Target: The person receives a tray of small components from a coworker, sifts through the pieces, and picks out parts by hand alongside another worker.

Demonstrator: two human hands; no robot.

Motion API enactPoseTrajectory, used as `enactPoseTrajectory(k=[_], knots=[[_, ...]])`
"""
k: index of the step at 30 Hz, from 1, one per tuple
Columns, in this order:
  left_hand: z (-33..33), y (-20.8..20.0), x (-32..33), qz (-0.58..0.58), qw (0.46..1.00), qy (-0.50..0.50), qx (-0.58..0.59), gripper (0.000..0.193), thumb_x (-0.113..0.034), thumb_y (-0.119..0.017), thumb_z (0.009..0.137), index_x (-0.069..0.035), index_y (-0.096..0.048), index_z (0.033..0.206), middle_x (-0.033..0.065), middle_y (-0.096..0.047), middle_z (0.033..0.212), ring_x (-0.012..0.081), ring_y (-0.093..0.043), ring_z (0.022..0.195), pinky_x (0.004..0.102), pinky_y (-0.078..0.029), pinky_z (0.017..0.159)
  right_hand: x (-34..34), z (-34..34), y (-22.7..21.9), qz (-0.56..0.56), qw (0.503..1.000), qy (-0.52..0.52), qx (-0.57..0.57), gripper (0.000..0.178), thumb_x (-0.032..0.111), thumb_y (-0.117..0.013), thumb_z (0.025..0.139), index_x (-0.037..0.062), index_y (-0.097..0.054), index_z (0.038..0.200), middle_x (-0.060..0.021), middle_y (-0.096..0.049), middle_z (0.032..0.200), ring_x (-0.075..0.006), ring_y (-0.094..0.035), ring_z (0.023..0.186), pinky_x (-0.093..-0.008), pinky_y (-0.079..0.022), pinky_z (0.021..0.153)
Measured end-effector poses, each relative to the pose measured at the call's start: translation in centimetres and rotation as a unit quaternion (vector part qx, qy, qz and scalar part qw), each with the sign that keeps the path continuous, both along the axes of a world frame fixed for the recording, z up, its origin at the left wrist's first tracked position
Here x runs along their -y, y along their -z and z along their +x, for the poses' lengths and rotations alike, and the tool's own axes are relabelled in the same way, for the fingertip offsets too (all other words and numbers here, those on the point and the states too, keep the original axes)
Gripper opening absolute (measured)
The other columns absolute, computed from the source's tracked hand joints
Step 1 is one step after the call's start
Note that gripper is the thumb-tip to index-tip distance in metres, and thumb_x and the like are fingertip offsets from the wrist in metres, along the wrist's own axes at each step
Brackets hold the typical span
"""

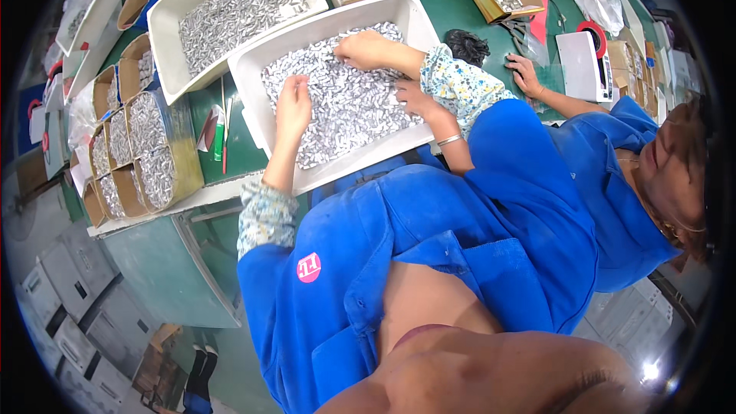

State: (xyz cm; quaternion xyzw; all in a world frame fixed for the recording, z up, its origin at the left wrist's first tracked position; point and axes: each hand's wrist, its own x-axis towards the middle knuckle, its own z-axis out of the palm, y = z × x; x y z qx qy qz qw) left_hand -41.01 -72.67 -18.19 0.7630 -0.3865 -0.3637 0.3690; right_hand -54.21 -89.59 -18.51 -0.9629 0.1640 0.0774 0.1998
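Small silvery metal pieces (337, 119) fill a white plastic tub (257, 126) on the table in front of me. Over the left part of the heap is my left hand (294, 107), its fingers drawn together; whatever they hold is too small to make out. My right hand (366, 50) reaches across to the far side of the pile, fingers curled down at the pieces, their tips partly hidden. A co-worker's hand (418, 100) with a bracelet dips into the same tub at its right side. The co-worker's other hand (525, 75) rests on the green table.
Behind stands a second white tub (165, 31) of similar pieces. Divided cardboard boxes (130, 149) of pieces sit at the left. A green-handled tool (219, 138) lies beside my tub. Far right are pliers (517, 29), red tape (592, 34) and a white box (579, 65).
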Motion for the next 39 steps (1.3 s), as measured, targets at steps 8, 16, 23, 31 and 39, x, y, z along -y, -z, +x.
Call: enactPoseTrajectory(k=[8,16,23,31,39], knots=[[-1.7,2.5,4.3,0.129,0.909,0.18,0.354,0.019,-0.022,-0.042,0.084,-0.005,-0.043,0.093,0.0171,-0.061,0.079,0.0337,-0.059,0.072,0.0444,-0.045,0.062,-0.5,-0.2,3.7,-0.126,0.982,0.05,0.131,0.01,0.01,-0.051,0.069,0.0064,-0.061,0.068,-0.0113,-0.06,0.07,-0.0281,-0.061,0.067,-0.0389,-0.049,0.057],[-1.2,2.0,0.8,0.151,0.933,0.151,0.291,0.027,-0.028,-0.047,0.082,-0.002,-0.044,0.088,0.0227,-0.059,0.074,0.0384,-0.058,0.073,0.0475,-0.043,0.067,-1.0,-2.1,1.5,0.014,0.994,0.096,-0.059,0.012,0.01,-0.055,0.073,0.0025,-0.056,0.083,-0.0155,-0.058,0.084,-0.0319,-0.058,0.081,-0.0405,-0.047,0.068],[-1.4,0.8,0.6,0.113,0.948,0.103,0.279,0.022,-0.025,-0.044,0.084,-0.004,-0.043,0.089,0.0197,-0.059,0.072,0.0362,-0.058,0.07,0.0462,-0.043,0.062,-0.9,1.1,2.9,0.062,0.976,0.066,0.2,0.011,0.011,-0.051,0.075,0.001,-0.052,0.078,-0.0162,-0.057,0.08,-0.0357,-0.055,0.078,-0.0421,-0.043,0.068],[-1.4,2.4,1.0,0.146,0.899,0.214,0.355,0.025,-0.026,-0.048,0.082,-0.003,-0.047,0.093,0.0162,-0.06,0.067,0.034,-0.06,0.067,0.0454,-0.045,0.059,-2.2,1.3,3.3,0.033,0.999,-0.007,-0.002,0.01,0.01,-0.054,0.069,0.0049,-0.059,0.075,-0.0148,-0.06,0.075,-0.0307,-0.059,0.073,-0.0403,-0.047,0.065],[-1.3,1.4,-2.7,0.078,0.993,0.076,0.04,0.023,-0.02,-0.038,0.086,-0.001,-0.051,0.09,0.0176,-0.059,0.066,0.0289,-0.06,0.065,0.0392,-0.045,0.06,1.4,-3.7,1.7,0.546,0.809,0.202,0.08,0.011,0.012,-0.054,0.08,0.0014,-0.053,0.084,-0.0042,-0.054,0.064,-0.0055,-0.052,0.059,-0.0232,-0.045,0.052]])
